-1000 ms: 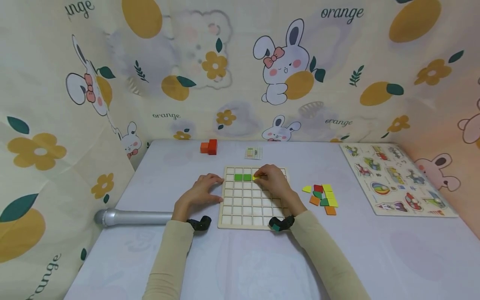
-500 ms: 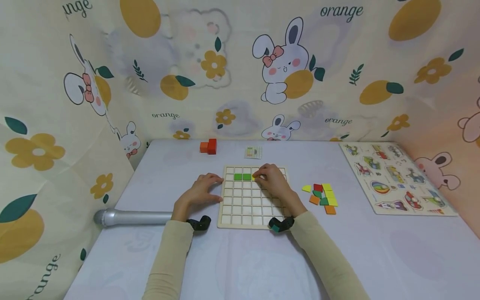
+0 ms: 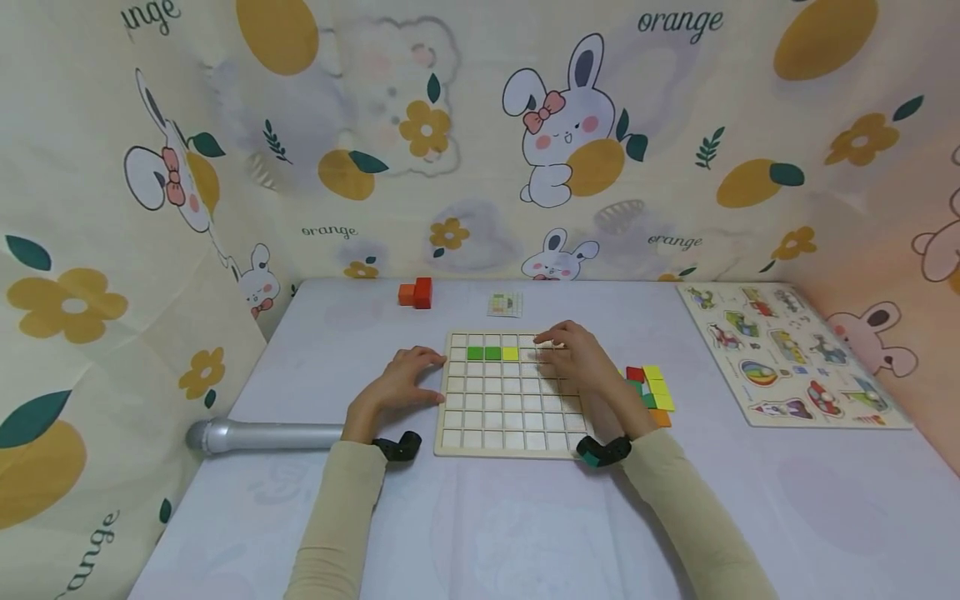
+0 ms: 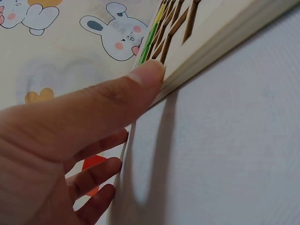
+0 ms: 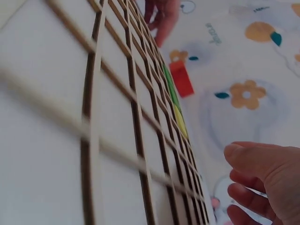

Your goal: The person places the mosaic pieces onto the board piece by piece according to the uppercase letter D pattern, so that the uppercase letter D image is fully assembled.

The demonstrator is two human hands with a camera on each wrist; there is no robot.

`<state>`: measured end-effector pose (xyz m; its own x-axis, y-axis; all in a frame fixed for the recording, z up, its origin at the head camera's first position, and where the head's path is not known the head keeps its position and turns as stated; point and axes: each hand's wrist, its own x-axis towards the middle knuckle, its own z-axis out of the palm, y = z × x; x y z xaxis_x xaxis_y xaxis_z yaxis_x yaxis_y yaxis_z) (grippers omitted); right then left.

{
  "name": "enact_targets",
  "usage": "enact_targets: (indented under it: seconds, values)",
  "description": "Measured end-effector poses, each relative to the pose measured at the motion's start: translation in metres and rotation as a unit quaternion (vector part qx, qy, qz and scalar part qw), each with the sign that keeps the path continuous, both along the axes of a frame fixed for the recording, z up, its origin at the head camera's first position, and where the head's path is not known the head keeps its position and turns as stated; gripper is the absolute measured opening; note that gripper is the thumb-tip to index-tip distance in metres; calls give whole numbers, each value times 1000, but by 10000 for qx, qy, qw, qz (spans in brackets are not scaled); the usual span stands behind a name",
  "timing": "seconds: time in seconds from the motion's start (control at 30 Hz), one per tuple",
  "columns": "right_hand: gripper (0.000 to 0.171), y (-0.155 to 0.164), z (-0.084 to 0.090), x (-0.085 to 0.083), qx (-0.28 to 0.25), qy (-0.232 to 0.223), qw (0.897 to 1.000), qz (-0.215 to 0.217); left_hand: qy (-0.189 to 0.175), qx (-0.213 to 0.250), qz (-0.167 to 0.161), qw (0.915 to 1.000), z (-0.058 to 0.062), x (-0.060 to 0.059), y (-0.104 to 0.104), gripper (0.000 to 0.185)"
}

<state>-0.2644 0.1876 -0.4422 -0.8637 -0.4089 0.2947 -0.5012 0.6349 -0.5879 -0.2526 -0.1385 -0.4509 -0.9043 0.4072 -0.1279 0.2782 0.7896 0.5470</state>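
A wooden grid board [image 3: 495,417] lies flat on the table in front of me. Its second row holds two green tiles [image 3: 483,353] and a yellow tile [image 3: 510,353] side by side. My left hand [image 3: 405,379] rests against the board's left edge, thumb [image 4: 136,82] touching the rim, fingers relaxed. My right hand [image 3: 581,358] hovers over the board's upper right cells, fingers loosely curled and holding nothing. A heap of loose coloured tiles [image 3: 652,387] lies just right of the board, partly hidden behind my right wrist.
An orange and red block [image 3: 417,292] and a small pattern card [image 3: 505,304] sit at the back. A picture puzzle board [image 3: 787,354] lies far right. A silver cylinder [image 3: 262,436] rests at the left. Printed cloth walls surround the table.
My right hand has let go of the yellow tile, which now sits in the grid beside the green ones, and has moved right. The left hand has stayed put.
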Motion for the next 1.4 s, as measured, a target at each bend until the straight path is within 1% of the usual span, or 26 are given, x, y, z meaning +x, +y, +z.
enact_targets:
  seconds: [0.1, 0.23, 0.33, 0.4, 0.67, 0.83, 0.97, 1.13, 1.4]
  values:
    - [22, 16, 3, 7, 15, -69, 9999, -133, 33, 14, -44, 10000, 1, 0, -1, 67]
    - [23, 39, 6, 16, 180, 114, 9996, -170, 62, 19, -103, 9999, 1, 1, -1, 67]
    - [25, 56, 8, 22, 357, 286, 9989, -99, 40, 2, -123, 9999, 1, 0, -1, 67]
    - [25, 67, 9, 25, 472, 316, 9984, -78, 55, 15, -132, 9999, 0, 0, -1, 67]
    - [23, 102, 12, 42, 765, 139, 9965, -309, 52, 44, -76, 9999, -2, -1, -1, 66]
    - [19, 113, 9, 48, 933, -105, 9943, -504, 56, 18, -85, 9999, -3, -2, -2, 66]
    - [19, 120, 4, 51, 1037, -253, 9933, -446, 16, 20, -59, 10000, -3, -2, -2, 66]
    - [25, 123, 1, 50, 1228, -569, 9897, -463, 2, 12, -57, 10000, -3, -2, -1, 66]
    - [33, 122, 3, 48, 1317, -826, 9872, -348, 55, 6, -70, 10000, -2, 0, 0, 66]
